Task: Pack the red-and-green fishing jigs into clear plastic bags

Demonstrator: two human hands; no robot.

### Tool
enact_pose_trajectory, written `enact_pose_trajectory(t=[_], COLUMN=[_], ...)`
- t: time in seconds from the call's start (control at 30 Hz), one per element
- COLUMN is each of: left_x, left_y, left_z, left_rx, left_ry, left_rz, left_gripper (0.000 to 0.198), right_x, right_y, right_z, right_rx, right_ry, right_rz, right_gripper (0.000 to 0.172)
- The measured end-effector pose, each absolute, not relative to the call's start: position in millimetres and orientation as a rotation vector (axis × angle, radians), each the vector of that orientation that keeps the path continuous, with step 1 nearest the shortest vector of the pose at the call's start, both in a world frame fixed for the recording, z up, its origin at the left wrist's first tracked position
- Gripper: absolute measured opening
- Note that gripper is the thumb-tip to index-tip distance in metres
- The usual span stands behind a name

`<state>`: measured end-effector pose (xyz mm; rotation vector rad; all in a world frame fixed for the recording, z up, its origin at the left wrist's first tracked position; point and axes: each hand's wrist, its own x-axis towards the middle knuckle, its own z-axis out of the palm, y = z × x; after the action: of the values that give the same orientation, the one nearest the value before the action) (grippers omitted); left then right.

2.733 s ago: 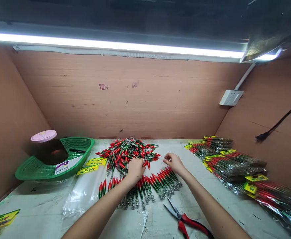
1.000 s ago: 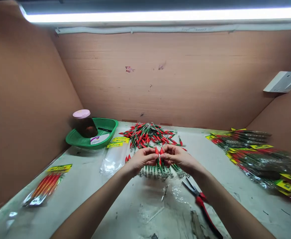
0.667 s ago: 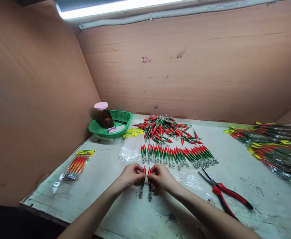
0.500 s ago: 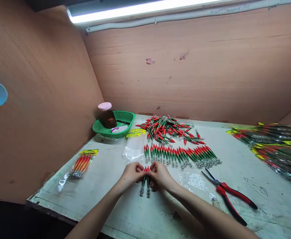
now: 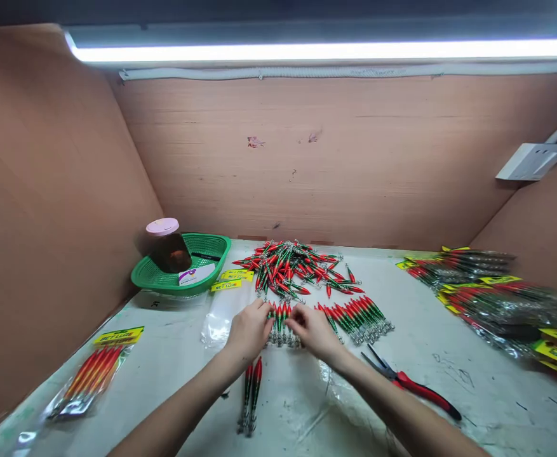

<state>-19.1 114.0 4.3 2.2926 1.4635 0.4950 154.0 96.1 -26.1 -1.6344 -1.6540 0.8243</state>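
Observation:
My left hand (image 5: 250, 329) and my right hand (image 5: 312, 329) reach over a row of red-and-green squid jigs (image 5: 279, 315) with crown hooks. The fingers of each hand are bent in a pinch at jigs on either side of this group; the fingertips partly cover them. Closer to me, two squid jigs (image 5: 252, 393) lie side by side on the table, red ends away from me. The slanted remainder of the row (image 5: 359, 319) runs right of my right hand. Clear bags with yellow header cards (image 5: 233, 279) lie beyond my left hand.
Loose jigs form a pile (image 5: 297, 266) at the back. A green basket (image 5: 197, 289) holds a lidded jar (image 5: 169, 249). Pliers (image 5: 414, 384) with red-black handles lie right of my forearm. Packed jigs are at left (image 5: 94, 374) and far right (image 5: 497, 301).
My hands have left the two jigs, which now lie on the table, and moved forward to the row. The view has turned right and levelled, bringing a wall socket into sight.

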Motion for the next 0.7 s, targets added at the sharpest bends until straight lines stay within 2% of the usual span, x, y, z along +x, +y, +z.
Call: enact_pose_trajectory(t=[0.07, 0.2, 0.4, 0.53, 0.7], left_x=[6, 57, 115, 112, 63], left_y=[142, 194, 227, 237, 246], left_z=[8, 8, 0, 4, 27], left_rx=[2.396, 2.536, 2.539, 2.413, 2.094], left_ry=[1.382, 1.212, 1.040, 1.017, 1.026], left_rz=[0.463, 0.357, 0.250, 0.390, 0.811], left_gripper=[0.022, 0.015, 0.025, 0.025, 0.015], right_x=[199, 261, 267, 253, 222], right_y=[122, 162, 179, 172, 171], right_z=[-17, -12, -25, -30, -30], right_rx=[-1.726, -1.869, -1.883, -1.894, -1.836], right_ry=[-1.638, -1.665, -1.794, -1.853, -2.000], right_rz=[0.655, 0.433, 0.300, 0.328, 0.432], right_gripper=[0.012, 0.020, 0.022, 0.022, 0.021])
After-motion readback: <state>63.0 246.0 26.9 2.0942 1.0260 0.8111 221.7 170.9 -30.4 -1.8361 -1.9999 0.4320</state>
